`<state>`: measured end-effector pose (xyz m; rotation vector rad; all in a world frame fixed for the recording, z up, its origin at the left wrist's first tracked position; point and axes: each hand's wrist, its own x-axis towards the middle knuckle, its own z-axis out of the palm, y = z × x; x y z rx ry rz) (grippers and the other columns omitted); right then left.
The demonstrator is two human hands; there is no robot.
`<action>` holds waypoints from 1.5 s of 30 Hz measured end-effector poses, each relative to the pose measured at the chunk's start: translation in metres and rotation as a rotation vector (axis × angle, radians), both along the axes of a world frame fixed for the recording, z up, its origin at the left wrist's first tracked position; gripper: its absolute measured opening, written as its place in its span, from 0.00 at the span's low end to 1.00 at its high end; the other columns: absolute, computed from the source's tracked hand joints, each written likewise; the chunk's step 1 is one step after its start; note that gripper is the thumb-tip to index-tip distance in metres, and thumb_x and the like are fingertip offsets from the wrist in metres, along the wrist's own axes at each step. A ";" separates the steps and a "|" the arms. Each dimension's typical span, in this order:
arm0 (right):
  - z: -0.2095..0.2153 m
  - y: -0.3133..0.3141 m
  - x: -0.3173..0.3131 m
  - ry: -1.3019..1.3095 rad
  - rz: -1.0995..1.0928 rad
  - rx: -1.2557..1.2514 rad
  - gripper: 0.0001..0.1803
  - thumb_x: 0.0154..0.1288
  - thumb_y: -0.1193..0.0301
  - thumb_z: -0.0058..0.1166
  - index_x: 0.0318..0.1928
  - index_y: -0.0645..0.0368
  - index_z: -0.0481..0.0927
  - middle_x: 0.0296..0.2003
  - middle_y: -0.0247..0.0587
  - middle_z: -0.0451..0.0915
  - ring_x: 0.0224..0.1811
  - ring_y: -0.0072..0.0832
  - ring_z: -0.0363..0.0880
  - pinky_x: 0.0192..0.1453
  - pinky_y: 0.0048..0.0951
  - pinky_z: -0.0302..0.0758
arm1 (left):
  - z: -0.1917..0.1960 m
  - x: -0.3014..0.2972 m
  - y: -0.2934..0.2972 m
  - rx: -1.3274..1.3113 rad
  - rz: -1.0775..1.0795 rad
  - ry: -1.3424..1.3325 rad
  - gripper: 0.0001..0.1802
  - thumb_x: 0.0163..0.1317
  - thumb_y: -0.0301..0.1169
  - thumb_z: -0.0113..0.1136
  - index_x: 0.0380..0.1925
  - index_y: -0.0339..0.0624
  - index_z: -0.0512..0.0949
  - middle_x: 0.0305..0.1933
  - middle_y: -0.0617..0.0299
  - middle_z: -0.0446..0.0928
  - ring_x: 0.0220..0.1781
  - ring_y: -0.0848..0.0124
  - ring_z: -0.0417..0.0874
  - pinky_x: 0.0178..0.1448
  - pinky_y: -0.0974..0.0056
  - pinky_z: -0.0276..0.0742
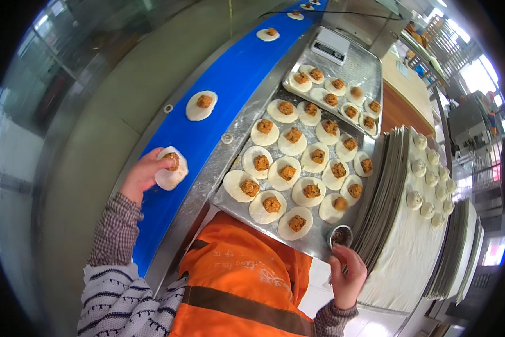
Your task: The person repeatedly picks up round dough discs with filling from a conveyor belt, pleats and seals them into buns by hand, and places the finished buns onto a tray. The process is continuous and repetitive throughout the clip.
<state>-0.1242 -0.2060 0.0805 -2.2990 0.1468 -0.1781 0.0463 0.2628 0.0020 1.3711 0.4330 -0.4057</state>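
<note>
Fingers of the left hand [143, 174] curl around a filled wrapper [171, 168], a round of dough with a lump of brown filling on it, lifting its near edge off the blue belt [230, 84]. The grip looks loose, thumb under and fingers over. More filled wrappers ride the belt farther up, one [201, 105] just beyond the hand and others near the far end.

Over at the right, the right hand [347, 275] rests at the near corner of the steel tray [230, 197], its fingers half closed beside a small metal cup [340, 236]; whether it grips the cup I cannot tell. The tray carries rows of filled wrappers lying flat and open.

Judging from this, the step in hand is picking a wrapper off the belt. The next move calls for a gentle carry, keeping the filling centred, to a free spot at the tray's near edge.

A stack of trays [398, 236] with finished dumplings [426, 185] stands to the right.
</note>
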 end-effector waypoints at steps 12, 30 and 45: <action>-0.026 0.030 0.087 0.372 0.256 0.910 0.16 0.68 0.65 0.54 0.47 0.66 0.78 0.29 0.28 0.78 0.29 0.12 0.72 0.31 0.16 0.71 | 0.018 -0.027 -0.199 -0.781 -0.599 0.137 0.32 0.55 0.27 0.61 0.60 0.32 0.63 0.57 0.53 0.73 0.58 0.65 0.76 0.62 0.60 0.72; -0.049 0.032 0.061 0.110 0.203 0.377 0.06 0.65 0.77 0.54 0.40 0.67 0.76 0.32 0.32 0.78 0.32 0.16 0.76 0.37 0.18 0.75 | 0.014 -0.010 -0.235 0.081 -1.106 -0.358 0.25 0.55 0.26 0.61 0.54 0.35 0.71 0.50 0.60 0.76 0.47 0.74 0.79 0.50 0.70 0.76; -0.054 0.033 0.062 0.165 0.121 0.583 0.09 0.61 0.79 0.56 0.42 0.66 0.76 0.33 0.37 0.78 0.31 0.23 0.77 0.36 0.22 0.74 | -0.008 -0.023 -0.241 -0.482 -0.810 0.182 0.27 0.57 0.28 0.64 0.55 0.32 0.68 0.50 0.59 0.75 0.51 0.73 0.77 0.54 0.69 0.74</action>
